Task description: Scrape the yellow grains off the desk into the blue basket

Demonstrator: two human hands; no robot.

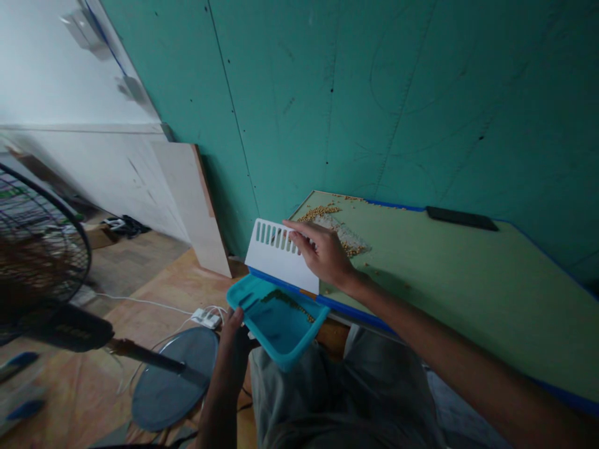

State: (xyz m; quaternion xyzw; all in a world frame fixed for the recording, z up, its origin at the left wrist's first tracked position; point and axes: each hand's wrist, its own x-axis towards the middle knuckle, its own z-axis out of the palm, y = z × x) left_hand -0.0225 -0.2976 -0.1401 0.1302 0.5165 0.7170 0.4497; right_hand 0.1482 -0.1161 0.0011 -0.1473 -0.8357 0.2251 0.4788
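My right hand (322,252) grips a white plastic scraper with slots (281,257), held upright at the near left edge of the green table (468,280). My left hand (234,327) holds a turquoise tray (276,324) just below that table edge; a thin line of grains lies inside the tray. Loose yellowish grains (322,213) are scattered over the table's far left corner, beside a clear flat piece (349,237).
A black flat phone-like object (461,218) lies at the table's back edge against the teal wall. A standing fan (37,262) with its round base (171,380) is at left, near a white power strip (206,318) and cables on the floor.
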